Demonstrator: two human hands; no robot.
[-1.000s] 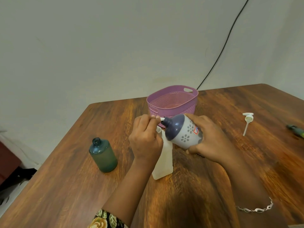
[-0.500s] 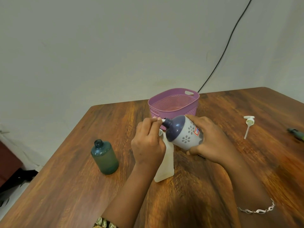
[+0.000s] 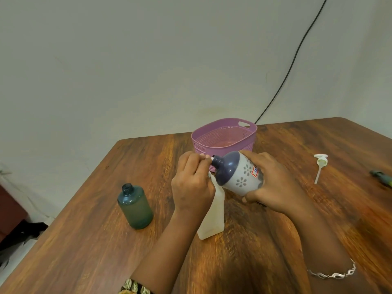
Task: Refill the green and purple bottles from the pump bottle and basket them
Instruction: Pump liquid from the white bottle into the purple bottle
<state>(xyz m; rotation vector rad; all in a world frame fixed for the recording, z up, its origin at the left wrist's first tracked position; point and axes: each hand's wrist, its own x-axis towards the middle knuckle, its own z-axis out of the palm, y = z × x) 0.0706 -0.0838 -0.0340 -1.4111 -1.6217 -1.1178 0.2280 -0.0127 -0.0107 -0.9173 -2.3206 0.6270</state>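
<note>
My R grip [image 3: 273, 185] wraps purple bottle [image 3: 237, 174], tilted, neck at L grip [image 3: 192, 183] | L grip pinches pump bottle [image 3: 212, 219] spout | tip: keep spout in neck, pump slow

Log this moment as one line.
right hand holds purple bottle tilted | left hand pinches white piece at its mouth | green bottle upright, uncapped | pump bottle upright below

Plain domestic-looking room, wooden table [image 3: 297, 149] against bare pale wall [image 3: 148, 71], black cable [image 3: 292, 58] trailing down
</note>
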